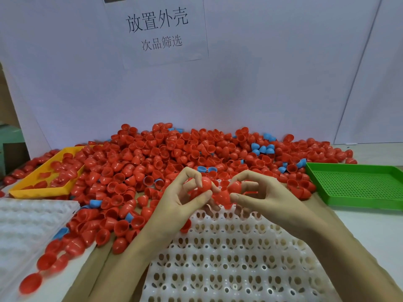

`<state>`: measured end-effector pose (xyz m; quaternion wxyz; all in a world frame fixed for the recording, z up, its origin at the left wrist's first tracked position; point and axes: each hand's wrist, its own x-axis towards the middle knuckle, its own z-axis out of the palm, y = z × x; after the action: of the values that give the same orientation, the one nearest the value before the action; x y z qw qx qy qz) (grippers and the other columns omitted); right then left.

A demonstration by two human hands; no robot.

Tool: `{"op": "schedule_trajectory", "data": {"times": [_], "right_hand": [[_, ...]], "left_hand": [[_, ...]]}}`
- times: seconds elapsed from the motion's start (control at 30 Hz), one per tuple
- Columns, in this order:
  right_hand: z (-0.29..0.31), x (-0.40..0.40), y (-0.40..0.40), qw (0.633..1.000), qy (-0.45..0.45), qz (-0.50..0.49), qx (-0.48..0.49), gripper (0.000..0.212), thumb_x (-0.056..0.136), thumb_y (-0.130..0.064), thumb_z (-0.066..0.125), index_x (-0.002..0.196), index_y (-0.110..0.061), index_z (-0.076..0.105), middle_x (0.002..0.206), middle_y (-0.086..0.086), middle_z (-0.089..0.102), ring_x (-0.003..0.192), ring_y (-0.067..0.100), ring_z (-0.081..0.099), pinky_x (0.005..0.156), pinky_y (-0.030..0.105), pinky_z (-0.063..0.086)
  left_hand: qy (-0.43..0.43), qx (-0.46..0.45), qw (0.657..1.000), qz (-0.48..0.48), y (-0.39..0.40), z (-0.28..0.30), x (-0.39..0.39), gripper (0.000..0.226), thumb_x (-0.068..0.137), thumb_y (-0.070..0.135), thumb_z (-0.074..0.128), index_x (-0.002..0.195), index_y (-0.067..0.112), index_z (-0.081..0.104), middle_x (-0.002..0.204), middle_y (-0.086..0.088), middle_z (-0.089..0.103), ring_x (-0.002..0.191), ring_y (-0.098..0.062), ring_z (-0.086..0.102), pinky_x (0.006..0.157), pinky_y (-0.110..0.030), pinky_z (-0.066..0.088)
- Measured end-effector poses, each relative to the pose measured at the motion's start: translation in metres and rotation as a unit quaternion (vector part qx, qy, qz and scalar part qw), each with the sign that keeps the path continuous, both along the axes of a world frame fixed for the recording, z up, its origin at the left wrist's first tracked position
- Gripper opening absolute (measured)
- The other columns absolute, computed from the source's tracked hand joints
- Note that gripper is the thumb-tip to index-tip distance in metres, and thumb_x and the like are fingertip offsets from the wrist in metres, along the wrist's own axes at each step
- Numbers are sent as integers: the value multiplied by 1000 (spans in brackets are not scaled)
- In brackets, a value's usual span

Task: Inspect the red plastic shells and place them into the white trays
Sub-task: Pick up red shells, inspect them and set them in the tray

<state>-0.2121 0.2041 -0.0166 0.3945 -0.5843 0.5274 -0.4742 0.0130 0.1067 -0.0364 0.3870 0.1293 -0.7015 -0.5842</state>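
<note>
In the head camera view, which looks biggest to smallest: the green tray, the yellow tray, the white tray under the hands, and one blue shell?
1. White tray, though it is nearest the camera, which inflates it.
2. Green tray and yellow tray look alike; shells half bury the yellow one, so no ranking.
3. Blue shell, plainly smallest.

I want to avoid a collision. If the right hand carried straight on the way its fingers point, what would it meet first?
The right hand points left, toward the left hand. It would probably meet the red shells held between them first, then the left hand's fingers; depth is unclear.
</note>
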Motion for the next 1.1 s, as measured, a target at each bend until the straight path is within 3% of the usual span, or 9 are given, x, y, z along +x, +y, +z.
{"op": "schedule_trajectory", "data": {"times": [0.17,0.27,0.4,0.5,0.63,0.73,0.8,0.93,1.1], "right_hand": [[-4,-10,-3,998,-9,-60,21,23,92,-33,78,108,-16,74,88,9,76,76,21,73,73,27,59],[-11,-20,-7,990,-73,-119,31,30,88,-32,80,110,-13,78,98,11,78,85,19,75,79,27,60],[-15,-31,-15,950,-285,-130,-5,89,81,-10,78,159,-10,35,145,7,64,125,17,68,111,39,52],[-15,-33,-17,925,-351,-138,-39,102,78,-2,77,164,-18,26,152,10,56,133,17,62,117,39,47],[-13,-32,-15,933,-337,-118,-38,77,81,-2,75,152,-15,48,141,12,66,129,20,66,107,36,53],[-11,-29,-11,962,-265,-58,-3,45,89,-7,73,134,-9,66,130,18,72,121,30,71,97,33,59],[-10,-22,-9,982,-189,-12,21,34,94,-13,73,128,-13,71,125,17,74,116,33,72,95,32,60],[-9,-4,-5,997,-55,45,25,34,96,-25,78,129,-28,71,122,4,76,107,28,76,94,29,60],[-8,1,-4,999,-17,34,4,36,91,-26,83,125,-29,73,119,3,76,98,27,78,87,27,61]], "left_hand": [[-15,37,998,56,-9,-3,3,13,103,16,63,113,14,56,117,-16,71,89,-36,74,75,-39,61],[-2,63,996,70,-12,-3,4,10,103,16,63,112,18,59,116,-15,72,87,-34,73,73,-36,59],[-16,69,994,78,-11,-3,5,9,104,16,62,112,19,61,115,-14,72,89,-33,74,74,-35,60],[-28,74,995,66,-9,-2,3,17,105,15,59,121,18,64,119,-13,71,98,-36,74,77,-35,60],[-60,34,996,61,-4,0,1,33,110,11,49,128,29,70,132,-6,67,109,-29,73,85,-32,60],[-85,-36,993,76,-2,1,1,43,104,14,63,138,40,62,129,5,67,109,-23,74,91,-26,58],[-95,-49,991,87,0,0,-1,60,96,16,75,144,47,53,124,5,67,110,-22,74,94,-32,59],[-115,-107,981,111,4,-5,-4,73,86,25,87,144,46,47,115,6,69,102,-20,75,90,-31,60],[-111,-176,969,134,12,-4,-6,68,86,26,86,142,41,50,115,11,69,114,-12,70,98,-19,53]]}}
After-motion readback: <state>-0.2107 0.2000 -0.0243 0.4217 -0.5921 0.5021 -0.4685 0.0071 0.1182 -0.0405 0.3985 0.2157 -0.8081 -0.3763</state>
